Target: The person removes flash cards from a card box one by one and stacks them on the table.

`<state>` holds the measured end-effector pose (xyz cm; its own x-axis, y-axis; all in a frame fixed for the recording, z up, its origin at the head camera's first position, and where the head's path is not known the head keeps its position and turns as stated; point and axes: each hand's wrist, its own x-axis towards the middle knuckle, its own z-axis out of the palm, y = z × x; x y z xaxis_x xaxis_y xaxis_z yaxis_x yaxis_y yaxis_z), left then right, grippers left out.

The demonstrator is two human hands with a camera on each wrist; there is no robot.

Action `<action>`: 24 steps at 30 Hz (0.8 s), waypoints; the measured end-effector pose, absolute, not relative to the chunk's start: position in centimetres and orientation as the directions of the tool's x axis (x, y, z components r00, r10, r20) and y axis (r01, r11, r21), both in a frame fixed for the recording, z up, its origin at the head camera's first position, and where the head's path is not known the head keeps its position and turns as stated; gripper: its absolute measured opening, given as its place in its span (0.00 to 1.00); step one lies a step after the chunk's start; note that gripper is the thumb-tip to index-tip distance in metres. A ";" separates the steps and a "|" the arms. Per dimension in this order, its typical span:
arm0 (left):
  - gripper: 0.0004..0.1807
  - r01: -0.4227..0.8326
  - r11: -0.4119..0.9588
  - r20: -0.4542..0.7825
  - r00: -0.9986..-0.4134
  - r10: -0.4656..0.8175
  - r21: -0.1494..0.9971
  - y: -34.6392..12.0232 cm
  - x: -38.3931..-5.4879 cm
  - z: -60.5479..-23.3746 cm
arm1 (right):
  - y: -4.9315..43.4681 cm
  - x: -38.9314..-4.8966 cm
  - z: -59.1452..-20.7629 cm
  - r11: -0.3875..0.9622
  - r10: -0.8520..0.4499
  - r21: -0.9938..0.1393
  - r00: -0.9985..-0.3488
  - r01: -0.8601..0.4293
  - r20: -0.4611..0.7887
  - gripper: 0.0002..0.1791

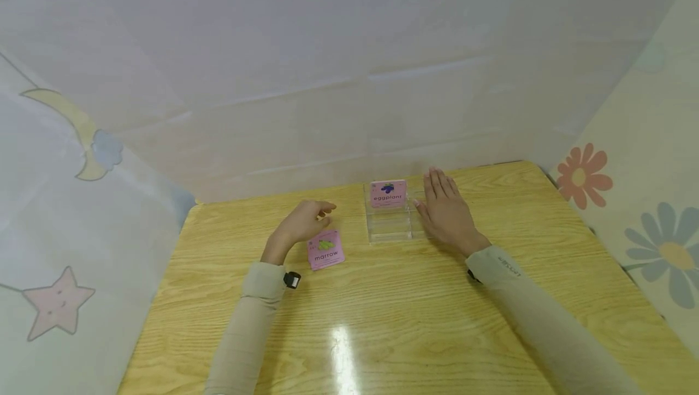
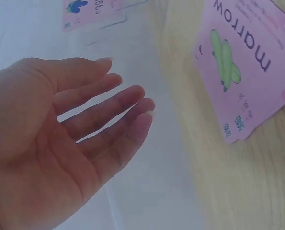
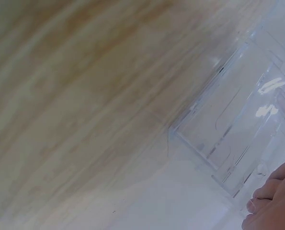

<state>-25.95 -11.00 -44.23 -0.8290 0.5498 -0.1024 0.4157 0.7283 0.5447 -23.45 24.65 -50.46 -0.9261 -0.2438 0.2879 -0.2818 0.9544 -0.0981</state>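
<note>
A clear plastic holder point(image 1: 389, 226) with compartments stands toward the back of the table. Pink cards with an eggplant card point(image 1: 388, 196) in front fill its back left compartment. My right hand point(image 1: 449, 216) lies over the holder's right side, fingers straight and pointing away; in the right wrist view only a few of its fingers point(image 3: 276, 191) show beside the clear holder point(image 3: 228, 139). Left of the holder, a small pile of pink cards topped by a marrow card point(image 1: 326, 251) lies on the wood. Just behind that pile hovers my left hand point(image 1: 303, 223), its loosely bent fingers holding nothing.
The wood-grain table point(image 1: 415, 310) ends at a pale sheet wall point(image 1: 327, 134) close behind the holder. Side walls carry a moon and star point(image 1: 60, 301) on the left and flowers point(image 1: 584, 176) on the right.
</note>
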 end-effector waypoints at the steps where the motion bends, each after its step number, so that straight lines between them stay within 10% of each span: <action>1: 0.21 0.420 0.727 -0.093 -0.830 0.550 0.543 -10.9 -25.9 -44.1 | 24.6 -23.4 -50.4 0.954 -0.243 -0.101 -0.926 -0.281 0.289 0.40; 24: 0.21 0.550 0.702 0.110 -0.816 0.568 0.452 -7.8 -24.4 -41.0 | 24.6 -23.4 -50.5 0.956 -0.240 -0.095 -0.926 -0.278 0.290 0.41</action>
